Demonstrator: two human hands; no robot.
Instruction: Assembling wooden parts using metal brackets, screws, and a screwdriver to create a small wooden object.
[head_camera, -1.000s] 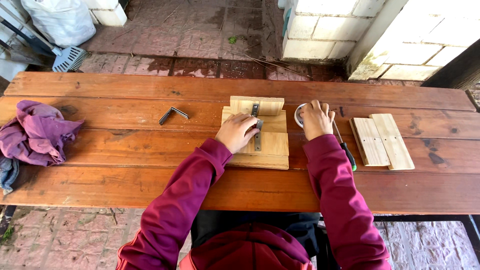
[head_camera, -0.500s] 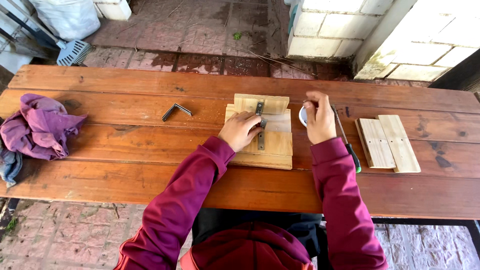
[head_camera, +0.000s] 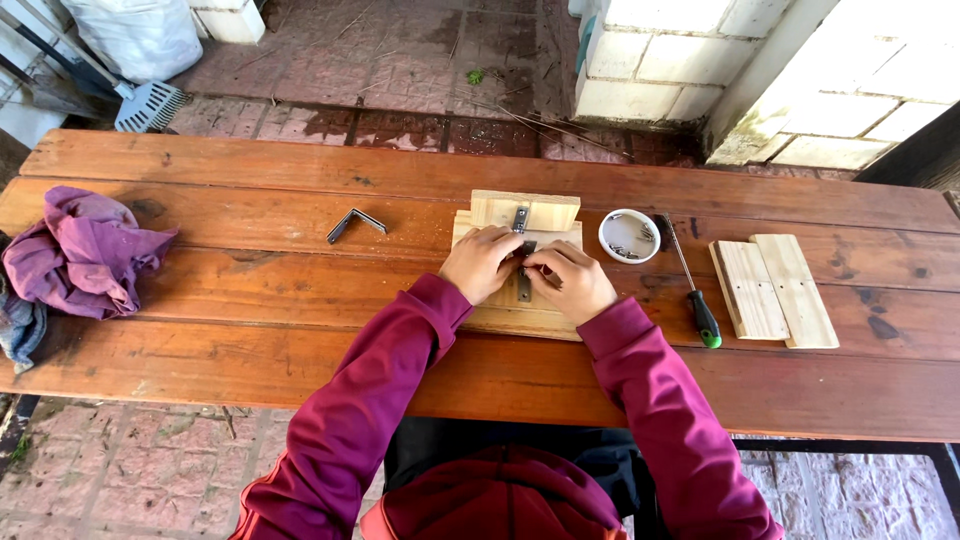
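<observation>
Wooden boards (head_camera: 520, 300) | left hand (head_camera: 482, 262), right hand (head_camera: 572, 282) pinching metal bracket (head_camera: 523, 262) | table edge near

1. Soft, even daylight fills the scene; shadows are faint.
2. The white block wall (head_camera: 880, 90) at upper right is overexposed, nearly blown out.
3. The wooden table (head_camera: 250, 330) is sharp, its edges bowed by wide-angle distortion.

A: What type of location is this?

B: An outdoor home work area, probably a yard or patio. A plank table (head_camera: 250, 180) stands on wet brick paving (head_camera: 400, 70).

A: Supporting evidence?

B: White block walls (head_camera: 680, 60), a screwdriver (head_camera: 692, 290), a metal bracket (head_camera: 352, 222), wood offcuts (head_camera: 775, 290) and a white bag (head_camera: 135, 35).
</observation>
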